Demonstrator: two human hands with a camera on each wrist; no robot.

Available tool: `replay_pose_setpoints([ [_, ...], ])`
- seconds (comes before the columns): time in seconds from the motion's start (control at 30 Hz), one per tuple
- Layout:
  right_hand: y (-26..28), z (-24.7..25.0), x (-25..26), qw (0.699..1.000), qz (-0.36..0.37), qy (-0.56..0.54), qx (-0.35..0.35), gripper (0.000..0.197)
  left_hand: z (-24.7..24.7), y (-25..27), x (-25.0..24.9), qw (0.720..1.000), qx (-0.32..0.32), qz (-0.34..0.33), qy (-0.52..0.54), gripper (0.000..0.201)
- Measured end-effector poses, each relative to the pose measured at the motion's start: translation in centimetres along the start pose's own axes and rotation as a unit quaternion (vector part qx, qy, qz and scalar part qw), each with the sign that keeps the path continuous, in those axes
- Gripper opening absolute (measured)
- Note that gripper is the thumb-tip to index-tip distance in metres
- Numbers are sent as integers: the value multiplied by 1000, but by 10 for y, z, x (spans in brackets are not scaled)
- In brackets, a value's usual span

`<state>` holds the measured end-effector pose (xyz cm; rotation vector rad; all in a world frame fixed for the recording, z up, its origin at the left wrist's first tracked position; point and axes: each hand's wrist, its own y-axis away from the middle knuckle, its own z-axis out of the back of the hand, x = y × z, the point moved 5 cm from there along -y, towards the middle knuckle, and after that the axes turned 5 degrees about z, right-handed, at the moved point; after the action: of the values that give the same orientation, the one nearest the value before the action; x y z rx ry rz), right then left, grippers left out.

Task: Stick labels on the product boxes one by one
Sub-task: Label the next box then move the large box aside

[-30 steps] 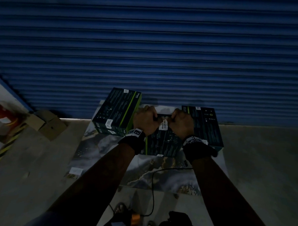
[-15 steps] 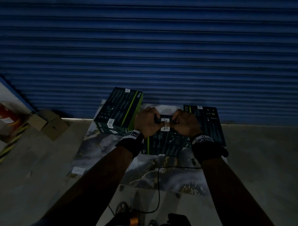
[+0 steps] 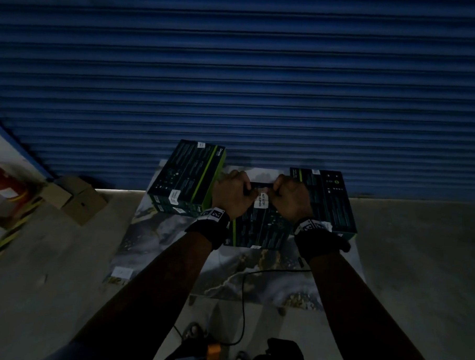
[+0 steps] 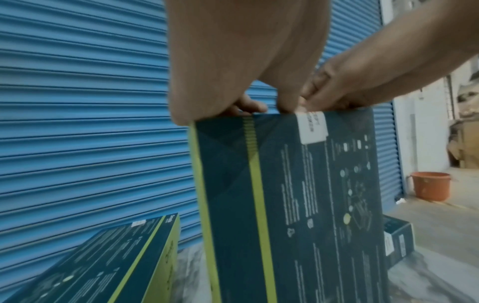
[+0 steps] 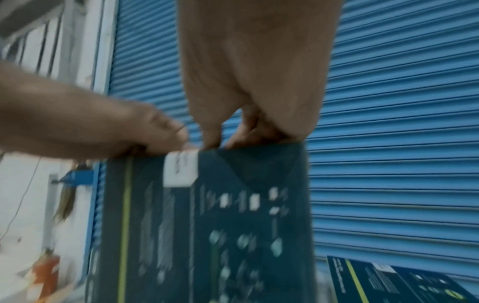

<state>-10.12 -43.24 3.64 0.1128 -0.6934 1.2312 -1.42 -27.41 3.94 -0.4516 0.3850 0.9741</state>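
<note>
Both hands, left (image 3: 231, 193) and right (image 3: 291, 197), grip the top edge of the box (image 3: 258, 227) standing mid-mat (image 3: 173, 247), fingers curled over it. Label (image 3: 261, 201) adheres beneath that edge.

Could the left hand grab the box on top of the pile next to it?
Probably yes, once it lets go: the left hand grips the middle box, and the stacked box sits right beside it, uncovered.

Both my arms are stretched out toward 12 o'clock, wrists strapped, left hand (image 3: 231, 194) and right hand (image 3: 290, 198) side by side, fingers curled over, thumbs pinching in.
</note>
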Motion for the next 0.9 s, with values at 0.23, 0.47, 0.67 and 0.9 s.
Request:
replay_pose_setpoints([
  [0.23,4,13,-2,995,20,-33,89,31,1,6,4,997,69,-29,25,32],
  [0.47,-1,1,-2,1000,18,22,5,25,0,-2,0,1000,23,-3,12,25],
  [0.67,-5,2,0,998,5,35,-44,30,-1,-7,-2,1000,-2,14,12,32],
  [0.9,-2,0,-5,1000,11,-9,-13,29,-1,0,13,996,45,-66,41,42],
])
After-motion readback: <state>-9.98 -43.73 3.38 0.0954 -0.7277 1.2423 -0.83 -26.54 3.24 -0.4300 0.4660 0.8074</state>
